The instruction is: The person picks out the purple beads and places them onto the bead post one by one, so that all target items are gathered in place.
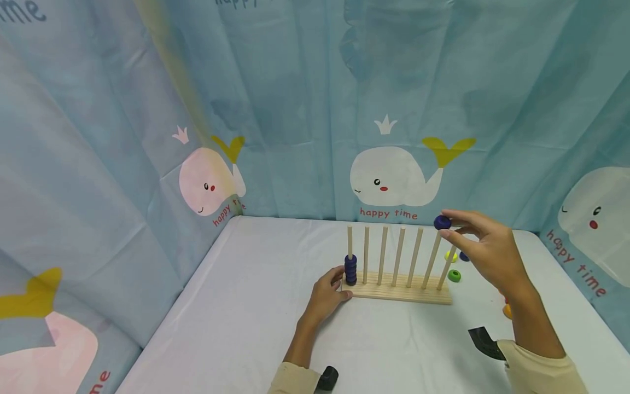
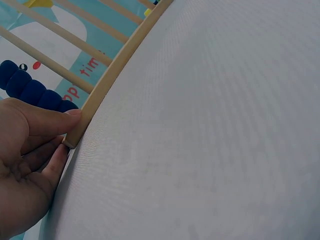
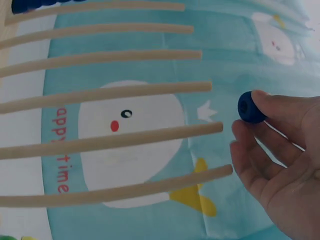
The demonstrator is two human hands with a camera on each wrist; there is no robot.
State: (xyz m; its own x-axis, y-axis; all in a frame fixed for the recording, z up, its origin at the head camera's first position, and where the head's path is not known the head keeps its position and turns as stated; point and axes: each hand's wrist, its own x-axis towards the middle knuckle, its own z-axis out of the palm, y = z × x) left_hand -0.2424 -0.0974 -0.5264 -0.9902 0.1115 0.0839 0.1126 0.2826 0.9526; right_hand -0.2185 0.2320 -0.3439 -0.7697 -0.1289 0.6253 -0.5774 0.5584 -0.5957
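A wooden base [image 1: 398,295] with several upright pegs stands on the white table. Several dark blue beads [image 1: 350,270] are stacked on its leftmost peg; the other pegs hold none. My left hand [image 1: 326,295] grips the left end of the base [image 2: 107,80], thumb and fingers on its edge beside the beads [image 2: 32,91]. Above the right-hand pegs, my right hand [image 1: 487,246] pinches one dark blue bead [image 1: 442,222] between thumb and fingers. In the right wrist view this bead [image 3: 251,107] is off the peg tips, its hole partly showing, and my right hand [image 3: 285,145] is beside it.
Behind and right of the base lie a green bead [image 1: 454,276], a yellow bead [image 1: 450,256] and another blue bead [image 1: 464,256]. An orange bead [image 1: 507,311] sits near my right forearm, with something red beside it. A whale-print curtain [image 1: 295,109] surrounds the table.
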